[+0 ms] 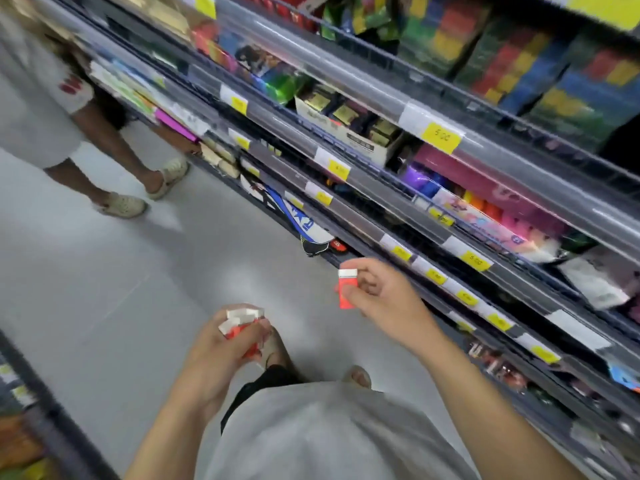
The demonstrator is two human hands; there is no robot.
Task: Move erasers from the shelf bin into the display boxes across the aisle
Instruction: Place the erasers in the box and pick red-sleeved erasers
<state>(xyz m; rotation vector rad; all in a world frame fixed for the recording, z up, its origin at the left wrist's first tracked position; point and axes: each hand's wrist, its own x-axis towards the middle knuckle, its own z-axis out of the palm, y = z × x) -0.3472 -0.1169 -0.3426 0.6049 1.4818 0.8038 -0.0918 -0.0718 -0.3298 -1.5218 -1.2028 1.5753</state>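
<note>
My left hand [221,351] is closed around a bunch of several red-and-white erasers [239,323], their white ends sticking up above my fingers. To its right and a little higher, my right hand [381,296] pinches a single red eraser with a white end [346,289] between thumb and fingers, held upright over the grey floor. Both hands hover in front of my body in the aisle, close to the lower shelves on the right. The shelf bin and the display boxes cannot be made out in this blurred view.
Tiered shelves [398,188] with yellow price tags and coloured stationery run diagonally along the right. Another person [114,168] in white shorts and pale shoes stands up the aisle at the left. A second shelf edge [41,403] shows at the bottom left. Grey floor [121,289] lies between.
</note>
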